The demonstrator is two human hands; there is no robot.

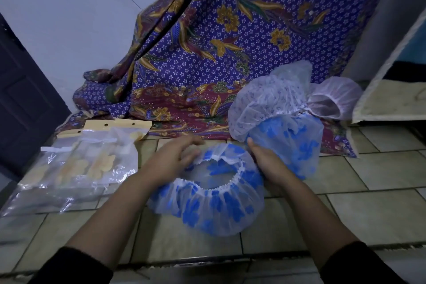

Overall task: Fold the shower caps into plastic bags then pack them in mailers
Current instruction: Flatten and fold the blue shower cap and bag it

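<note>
Dark sleeves frame the head view as both forearms reach to a blue-flowered shower cap. It lies opening-up on the tiled floor, probably so its elastic rim can be gathered for folding. The left hand, slightly blurred, curls its fingers over the far rim and seems to pinch it. The right hand grips the cap's right side, thumb raised. Just beyond, a heap of spare caps waits within easy reach against the batik cloth. Left of the hands, clear plastic bags with yellow header cards lie stacked, and yellow-flowered caps show faintly inside. No mailers are visible.
</note>
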